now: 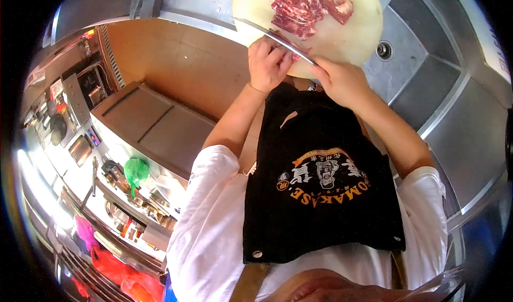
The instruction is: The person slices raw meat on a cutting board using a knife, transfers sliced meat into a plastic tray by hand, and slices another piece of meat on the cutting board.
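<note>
Gripping a knife [283, 43] by its handle in the closed right hand [337, 80], with the blade slanted forward and leftward over the near part of a round cutting board [367, 24]. Bending the fingers of the left hand [269, 66] inward on the near side of the blade, close against a small piece of meat [297, 56], probably to steady it with fingertips tucked; cannot tell whether actually pinching it, with the contact partly hidden. Having the larger meat [304, 10] farther out on the same board, beyond the blade, presumably to give the knife room nearer the body. Reaching forward with both forearms angled inward, to meet just beyond the apron [320, 222]. Showing the back of the left hand upward, with the right elbow out to the side and the right thumb lying near the top of the handle.
</note>
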Motion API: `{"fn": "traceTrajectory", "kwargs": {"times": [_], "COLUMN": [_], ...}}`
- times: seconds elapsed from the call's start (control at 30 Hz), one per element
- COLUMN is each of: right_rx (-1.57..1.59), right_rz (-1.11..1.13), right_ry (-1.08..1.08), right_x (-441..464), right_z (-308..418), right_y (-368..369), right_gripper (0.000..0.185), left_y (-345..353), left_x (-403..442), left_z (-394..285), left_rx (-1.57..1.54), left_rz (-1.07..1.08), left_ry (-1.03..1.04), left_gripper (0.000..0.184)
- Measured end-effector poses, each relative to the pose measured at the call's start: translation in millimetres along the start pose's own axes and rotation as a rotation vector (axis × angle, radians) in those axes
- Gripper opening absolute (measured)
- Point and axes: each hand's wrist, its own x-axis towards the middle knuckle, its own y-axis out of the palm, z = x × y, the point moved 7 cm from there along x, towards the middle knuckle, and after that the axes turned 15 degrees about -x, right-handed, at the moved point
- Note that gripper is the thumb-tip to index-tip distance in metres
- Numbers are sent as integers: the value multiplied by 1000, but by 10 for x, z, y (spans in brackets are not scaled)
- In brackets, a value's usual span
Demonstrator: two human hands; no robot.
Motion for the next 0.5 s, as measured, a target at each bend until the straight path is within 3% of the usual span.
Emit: {"fn": "traceTrajectory", "kwargs": {"times": [0.13, 0.23, 0.3, 0.37, 0.5], "right_rx": [-90, -163, -79, -9, -57], "right_rz": [-60, -14, -120, 11, -53], "right_ry": [37, 42, -14, -20, 47], "right_x": [-622, -154, 373, 637, -218], "right_z": [-235, -94, -94, 32, -377], "right_y": [-84, 41, 266, 203, 243], "right_gripper": [32, 33, 34, 36, 36], "left_y": [-16, -8, 1, -31, -9], "left_x": [14, 12, 12, 12, -6], "left_z": [-18, -3, -14, -54, -28], "left_rx": [10, 2, -12, -8, -10], "left_rz": [-49, -44, -50, -36, -47], "left_ry": [2, -14, -17, 7, -18], "left_gripper": [16, 15, 15, 15, 16]}}
